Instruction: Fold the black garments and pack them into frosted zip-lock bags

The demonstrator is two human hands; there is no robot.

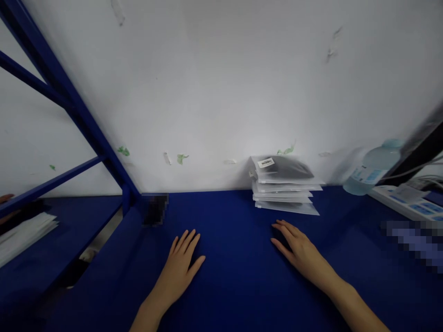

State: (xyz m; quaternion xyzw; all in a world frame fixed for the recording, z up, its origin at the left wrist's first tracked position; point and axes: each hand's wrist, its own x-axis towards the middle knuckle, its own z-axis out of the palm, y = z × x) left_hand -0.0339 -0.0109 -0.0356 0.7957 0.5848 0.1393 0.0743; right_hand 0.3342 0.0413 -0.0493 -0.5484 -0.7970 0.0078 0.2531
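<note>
My left hand (182, 267) lies flat on the blue tabletop (238, 286), palm down, with its fingers stretched out and nothing in it. To the right, my right hand (299, 251) also rests palm down on the table, fingers extended and thumb apart. Just beyond my right hand is a stack of frosted plastic zip bags (285, 189). The top bag holds something dark and carries a white barcode label (266, 163). Neither hand touches the stack.
A water bottle (375, 166) stands tilted in view at the back right, beside a white power strip (408, 203) with cables. A dark, pixelated object (155, 209) lies at the back left. Blue frame bars (83, 120) rise on the left; white bags (29, 235) lie on the neighbouring table.
</note>
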